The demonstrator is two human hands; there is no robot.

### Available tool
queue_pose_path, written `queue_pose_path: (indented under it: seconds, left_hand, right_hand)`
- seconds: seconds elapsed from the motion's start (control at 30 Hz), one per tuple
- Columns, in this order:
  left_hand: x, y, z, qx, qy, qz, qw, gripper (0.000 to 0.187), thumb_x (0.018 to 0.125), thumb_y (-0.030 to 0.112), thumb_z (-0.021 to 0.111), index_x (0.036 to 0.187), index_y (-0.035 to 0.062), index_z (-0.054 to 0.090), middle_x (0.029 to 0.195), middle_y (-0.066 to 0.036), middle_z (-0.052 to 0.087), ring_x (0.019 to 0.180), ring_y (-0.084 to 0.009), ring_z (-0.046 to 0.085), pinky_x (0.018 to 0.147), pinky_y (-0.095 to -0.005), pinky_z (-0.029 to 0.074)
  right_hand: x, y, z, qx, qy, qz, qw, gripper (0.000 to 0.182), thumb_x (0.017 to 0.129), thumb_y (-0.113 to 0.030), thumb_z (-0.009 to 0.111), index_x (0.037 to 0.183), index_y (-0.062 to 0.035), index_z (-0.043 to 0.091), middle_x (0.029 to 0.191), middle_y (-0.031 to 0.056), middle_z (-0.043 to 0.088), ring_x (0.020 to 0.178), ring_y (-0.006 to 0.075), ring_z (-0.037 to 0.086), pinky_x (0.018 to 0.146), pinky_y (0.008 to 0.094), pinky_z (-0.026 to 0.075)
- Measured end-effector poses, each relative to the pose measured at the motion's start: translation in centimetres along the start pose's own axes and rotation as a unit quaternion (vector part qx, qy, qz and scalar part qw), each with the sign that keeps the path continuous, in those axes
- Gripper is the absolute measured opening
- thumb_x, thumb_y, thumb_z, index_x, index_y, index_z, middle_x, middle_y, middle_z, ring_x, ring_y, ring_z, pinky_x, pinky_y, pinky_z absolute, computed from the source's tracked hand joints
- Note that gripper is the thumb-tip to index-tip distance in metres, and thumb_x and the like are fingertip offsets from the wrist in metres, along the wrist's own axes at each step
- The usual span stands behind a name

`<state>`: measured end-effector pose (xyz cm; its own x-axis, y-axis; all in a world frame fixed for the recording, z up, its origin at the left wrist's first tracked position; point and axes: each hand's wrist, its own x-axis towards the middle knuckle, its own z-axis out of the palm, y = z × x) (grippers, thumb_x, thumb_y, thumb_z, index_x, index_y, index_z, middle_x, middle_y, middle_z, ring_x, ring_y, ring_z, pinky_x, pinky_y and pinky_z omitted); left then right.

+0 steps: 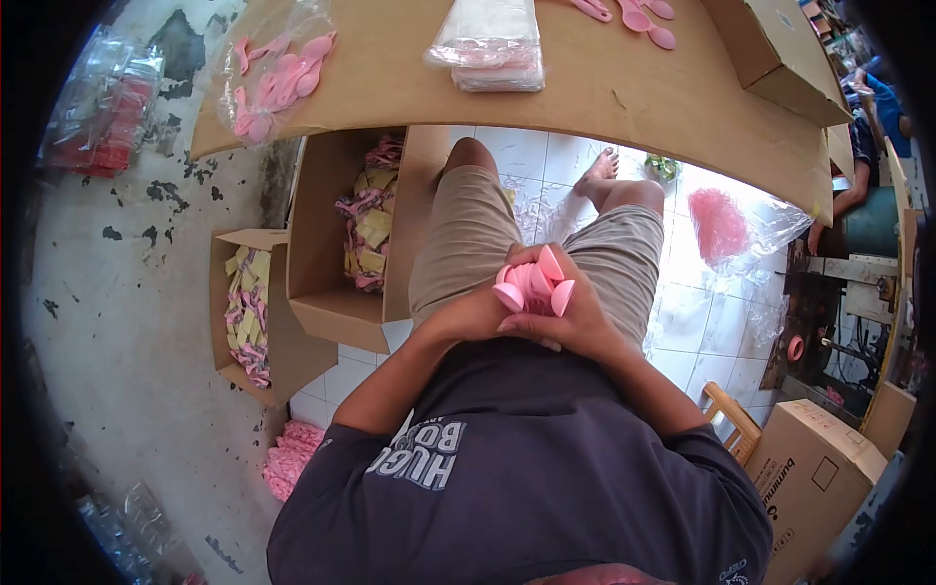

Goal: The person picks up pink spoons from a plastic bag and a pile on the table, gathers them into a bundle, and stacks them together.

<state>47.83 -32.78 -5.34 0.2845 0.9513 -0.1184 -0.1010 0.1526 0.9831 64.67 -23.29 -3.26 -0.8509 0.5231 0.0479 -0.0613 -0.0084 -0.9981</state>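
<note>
A bunch of pink plastic spoons (531,283) is held in front of my lap, their rounded bowls facing up toward me. My left hand (480,314) closes around the bunch from the left. From the other side my right hand (583,310) wraps it, with the thumb lying across the front. The handles are hidden between my palms. More pink spoons (291,83) lie in a clear plastic bag at the table's left end, and a few loose spoons (639,18) lie at its far side.
A cardboard-covered table (361,97) spans ahead, bearing a stack of clear bags (492,49). Open cartons (336,317) with pink-and-yellow packets stand left. A clear bag with pink contents (717,224) lies right. Another person's arm (858,185) shows near a machine. A closed carton (814,487) stands lower right.
</note>
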Motion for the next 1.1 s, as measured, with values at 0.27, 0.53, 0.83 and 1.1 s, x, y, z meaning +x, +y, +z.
queue_pose_path:
  seconds: [0.27, 0.53, 0.83, 1.1]
  left_hand:
    - [-0.1, -2.2, 0.7, -0.129, -0.060, -0.150, 0.978, 0.058, 0.084, 0.013, 0.085, 0.133, 0.0033, 0.056, 0.130, -0.010, 0.061, 0.119, -0.0190, 0.059, 0.103, -0.0348, 0.050]
    - [1.5, -2.5, 1.4, -0.118, -0.023, -0.119, 0.986, 0.078, 0.080, 0.013, 0.088, 0.146, 0.0038, 0.047, 0.139, -0.009, 0.055, 0.131, -0.0201, 0.053, 0.112, -0.0360, 0.045]
    - [1.6, -1.3, 1.0, -0.155, 0.015, -0.088, 0.984, 0.106, 0.082, 0.002, 0.085, 0.155, 0.0081, 0.008, 0.125, -0.011, 0.055, 0.127, -0.0196, 0.053, 0.102, -0.0331, 0.050]
    - [1.1, -1.4, -3.9, 0.102, 0.025, -0.057, 0.993, 0.043, 0.093, 0.019, 0.075, 0.125, -0.0001, 0.055, 0.107, -0.013, 0.070, 0.102, -0.0229, 0.069, 0.091, -0.0359, 0.055]
  right_hand:
    - [-0.9, 1.5, -0.5, -0.022, -0.043, 0.046, 0.998, 0.055, 0.082, -0.010, 0.086, 0.128, -0.0040, 0.057, 0.111, 0.0028, 0.062, 0.104, 0.0123, 0.058, 0.095, 0.0284, 0.046]
    - [-1.4, 1.7, 0.2, 0.106, 0.057, 0.056, 0.991, 0.043, 0.083, -0.012, 0.084, 0.118, -0.0041, 0.061, 0.102, 0.0006, 0.063, 0.094, 0.0092, 0.058, 0.085, 0.0266, 0.048]
    - [-0.6, 1.0, -0.9, 0.083, 0.140, 0.019, 0.986, 0.046, 0.087, -0.003, 0.078, 0.126, -0.0034, 0.054, 0.107, 0.0057, 0.062, 0.095, 0.0114, 0.062, 0.082, 0.0280, 0.053]
    - [-0.3, 0.3, -0.9, 0.396, 0.096, 0.020, 0.913, 0.046, 0.091, -0.003, 0.072, 0.130, -0.0041, 0.047, 0.098, 0.0123, 0.064, 0.088, 0.0192, 0.070, 0.075, 0.0300, 0.058]
